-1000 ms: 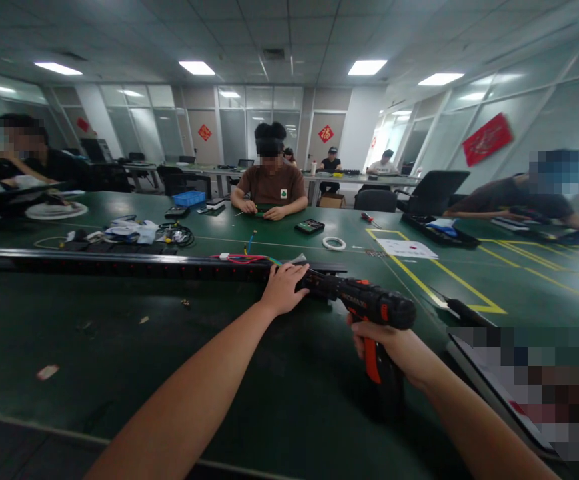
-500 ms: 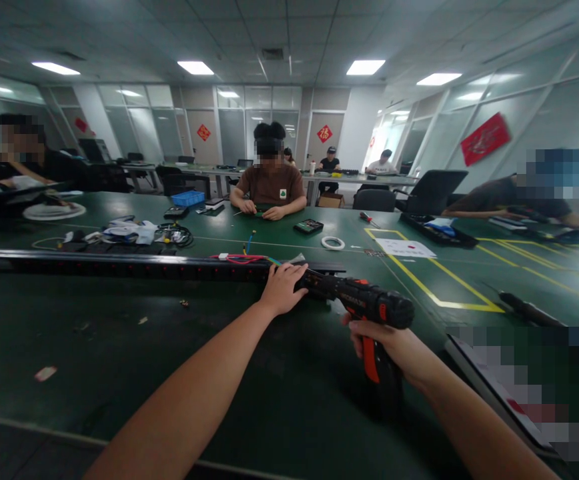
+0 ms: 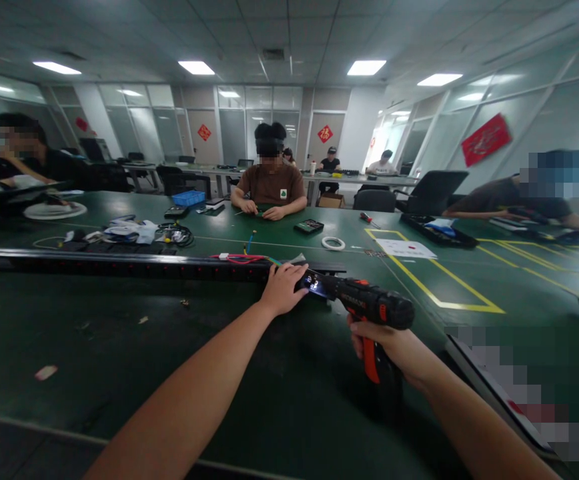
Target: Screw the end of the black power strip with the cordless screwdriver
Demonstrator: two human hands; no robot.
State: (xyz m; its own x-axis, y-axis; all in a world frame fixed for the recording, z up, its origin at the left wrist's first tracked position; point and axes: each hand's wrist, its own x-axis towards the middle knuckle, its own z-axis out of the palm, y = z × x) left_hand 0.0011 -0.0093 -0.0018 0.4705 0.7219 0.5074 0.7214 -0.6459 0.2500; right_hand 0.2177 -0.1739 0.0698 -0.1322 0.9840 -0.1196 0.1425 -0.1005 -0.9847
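Left hand (image 3: 283, 290) is lying across a long black bar (image 3: 169, 269) near its right end, thumb standing off from the fingers; cannot tell whether it is gripping or only pressing. Right hand (image 3: 384, 337) is closing firmly round the handle of a black-and-orange power drill (image 3: 375, 303). Drill's nose is pointing left at the bar's right end, just beside the left hand; a bright bluish-white patch of light (image 3: 313, 283) is showing there. Tip contact: too small to tell.

Bar is running from the left edge of view to about the middle of the green surface (image 3: 169, 367). Red wires (image 3: 242, 261) with a white connector are lying along its far side, close to the left hand.

Farther back: a white ring (image 3: 333, 243) is lying flat, and a white sheet (image 3: 403, 249) is overlapping a yellow outline (image 3: 467, 309). Across the surface a co-worker in a brown shirt (image 3: 269, 187) is sitting, both hands near a small green piece (image 3: 259, 213).
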